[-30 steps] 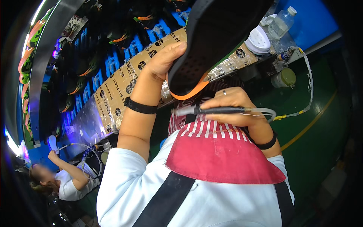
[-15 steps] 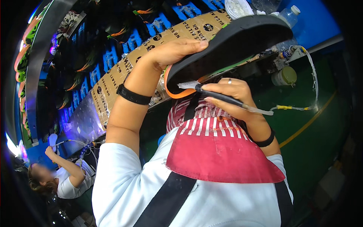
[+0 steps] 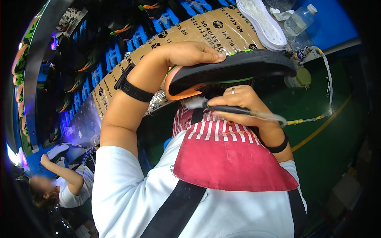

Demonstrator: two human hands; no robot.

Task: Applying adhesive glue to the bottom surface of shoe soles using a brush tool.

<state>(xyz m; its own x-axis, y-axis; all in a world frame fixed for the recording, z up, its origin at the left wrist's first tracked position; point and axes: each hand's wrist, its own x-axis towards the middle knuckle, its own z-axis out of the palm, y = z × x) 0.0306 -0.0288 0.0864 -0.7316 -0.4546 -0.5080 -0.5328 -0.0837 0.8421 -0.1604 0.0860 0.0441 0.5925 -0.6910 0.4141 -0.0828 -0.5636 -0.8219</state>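
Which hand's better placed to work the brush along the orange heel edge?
Likely the right hand: it holds the black-handled brush, bristles close to the orange heel edge. The left hand is occupied holding the black sole.

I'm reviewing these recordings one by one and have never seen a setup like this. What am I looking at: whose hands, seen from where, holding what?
There is no machine arm here, just a person's two bare hands. The view comes from a fisheye camera worn on the head, looking down, so straight edges bend near the rim.

The left hand grips a black sole edged in orange and green. The right hand holds a brush by its black handle, with a pale tube at its rear end.

Beyond them, a white sole lies by printed cardboard, near a clear bottle. At lower left, another person is at work.
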